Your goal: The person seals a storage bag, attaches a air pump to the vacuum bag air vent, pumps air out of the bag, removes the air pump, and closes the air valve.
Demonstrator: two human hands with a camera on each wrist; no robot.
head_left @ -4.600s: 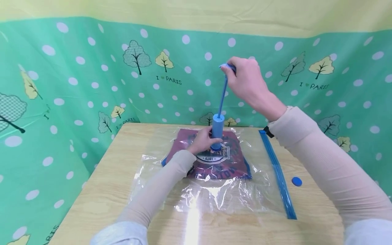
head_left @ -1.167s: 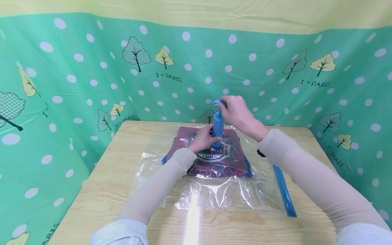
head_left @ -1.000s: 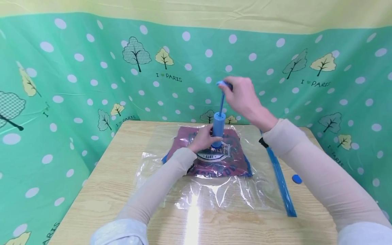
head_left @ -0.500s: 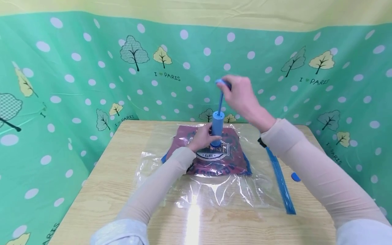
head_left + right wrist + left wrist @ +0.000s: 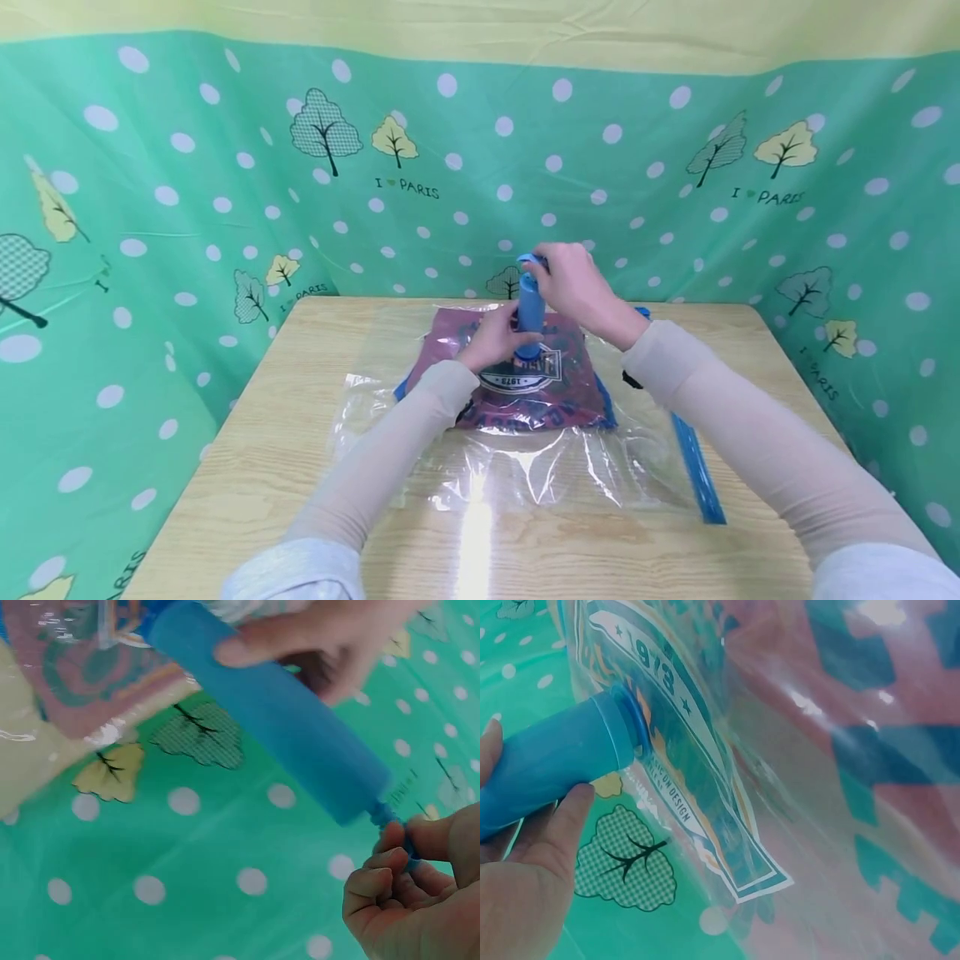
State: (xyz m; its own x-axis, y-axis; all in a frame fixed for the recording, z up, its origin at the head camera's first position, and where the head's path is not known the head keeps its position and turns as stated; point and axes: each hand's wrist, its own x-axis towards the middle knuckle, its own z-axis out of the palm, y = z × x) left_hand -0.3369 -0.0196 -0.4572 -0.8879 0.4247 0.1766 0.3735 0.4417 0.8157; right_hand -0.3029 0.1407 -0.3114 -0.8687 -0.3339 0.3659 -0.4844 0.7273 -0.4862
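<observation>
A blue hand pump (image 5: 531, 310) stands upright on a clear plastic vacuum bag (image 5: 525, 467), its base at the round blue valve (image 5: 634, 716). Inside the bag lies a folded maroon garment (image 5: 450, 350) with a printed badge reading 1973. My left hand (image 5: 493, 337) grips the lower part of the pump barrel, thumb across the front. Fingers of my right hand (image 5: 573, 283) curl round the pump's handle (image 5: 409, 844), just above the barrel top. In the right wrist view, only a short piece of the rod shows between handle and barrel.
The bag's blue zip strip (image 5: 697, 467) runs along its right side, partly behind my right sleeve. Beneath is a light wooden table (image 5: 247, 467). A green dotted curtain (image 5: 450, 167) closes in the back and sides.
My right hand has moved the pump handle up and down; since half a second ago it came down to the barrel. The left hand keeps its grip. My right forearm now hides the blue disc.
</observation>
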